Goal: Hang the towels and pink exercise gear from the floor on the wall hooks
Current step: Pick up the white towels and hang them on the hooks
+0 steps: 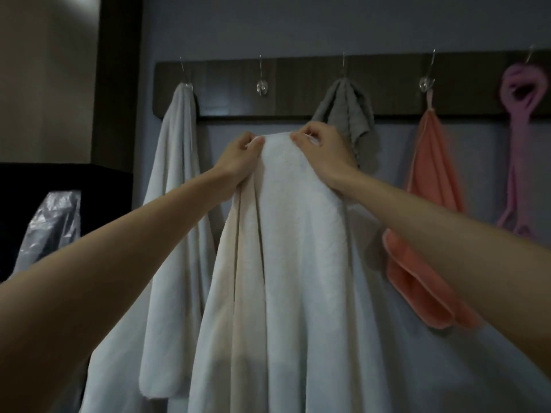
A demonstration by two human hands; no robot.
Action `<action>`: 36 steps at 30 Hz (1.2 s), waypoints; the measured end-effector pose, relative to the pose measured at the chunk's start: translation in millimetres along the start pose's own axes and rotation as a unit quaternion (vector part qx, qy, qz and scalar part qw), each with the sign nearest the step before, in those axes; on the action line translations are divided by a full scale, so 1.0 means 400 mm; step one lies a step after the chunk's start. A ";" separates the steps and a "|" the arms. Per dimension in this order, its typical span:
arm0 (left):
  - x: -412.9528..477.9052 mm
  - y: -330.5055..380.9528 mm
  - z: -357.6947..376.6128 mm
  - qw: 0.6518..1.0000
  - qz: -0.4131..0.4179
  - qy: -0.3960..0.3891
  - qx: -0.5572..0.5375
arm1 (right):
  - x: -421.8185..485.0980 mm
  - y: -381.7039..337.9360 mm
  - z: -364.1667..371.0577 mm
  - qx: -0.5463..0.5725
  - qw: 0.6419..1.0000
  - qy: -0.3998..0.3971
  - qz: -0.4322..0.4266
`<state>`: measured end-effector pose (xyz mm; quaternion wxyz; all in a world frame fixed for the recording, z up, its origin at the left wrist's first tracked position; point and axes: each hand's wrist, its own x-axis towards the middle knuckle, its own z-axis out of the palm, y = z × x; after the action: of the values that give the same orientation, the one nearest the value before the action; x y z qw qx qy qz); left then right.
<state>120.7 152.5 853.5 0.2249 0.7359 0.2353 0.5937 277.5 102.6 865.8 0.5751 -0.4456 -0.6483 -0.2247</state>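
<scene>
Left hand (238, 158) and right hand (323, 152) grip the white towel (298, 263) at its top, fingers (257, 142) curled round it; next, probably lift it onto the bare hook (262, 84) above.

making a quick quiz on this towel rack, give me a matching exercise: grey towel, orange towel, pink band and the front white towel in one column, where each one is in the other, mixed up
Things
1. grey towel
2. orange towel
3. pink band
4. front white towel

Places
a. gripped by the left hand and the right hand
b. on the rightmost hook in view
c. on the third hook from the left
d. on the fourth hook from the left

Pairs: 1-c, 2-d, 3-b, 4-a
</scene>
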 end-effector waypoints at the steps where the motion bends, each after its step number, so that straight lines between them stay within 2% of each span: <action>1: 0.014 0.006 -0.002 1.000 0.004 0.001 -0.014 | 0.017 -0.002 0.002 0.000 1.000 0.007 -0.007; 4: 0.054 0.026 -0.013 0.999 0.024 -0.017 -0.032 | 0.068 -0.003 0.015 0.005 0.999 0.034 -0.026; 7: 0.100 0.028 -0.034 0.997 0.054 -0.063 -0.003 | 0.113 0.007 0.033 -0.001 0.997 0.061 -0.041; 9: 0.138 0.025 -0.048 0.994 0.085 -0.063 0.027 | 0.145 0.016 0.048 -0.008 0.996 0.068 -0.049; 19: 0.427 -0.047 -0.065 0.976 0.207 0.056 0.030 | 0.357 0.062 0.169 -0.065 0.982 0.144 -0.102; 22: 0.514 -0.066 -0.064 0.971 0.224 0.077 0.026 | 0.425 0.080 0.208 -0.046 0.979 0.162 -0.115; 29: 0.705 -0.094 -0.063 0.951 0.265 0.148 0.061 | 0.580 0.134 0.275 -0.092 0.967 0.212 -0.112; 32: 0.757 -0.104 -0.059 0.941 0.283 0.167 0.083 | 0.619 0.155 0.282 -0.128 0.957 0.233 -0.116; 36: 0.791 -0.132 -0.041 0.922 0.297 0.216 0.125 | 0.648 0.179 0.300 -0.118 0.955 0.237 -0.136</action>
<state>158.6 389.0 1067.4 -0.1119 0.6478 0.1212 0.7437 287.1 317.9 1066.5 0.6198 -0.3518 -0.5169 -0.4743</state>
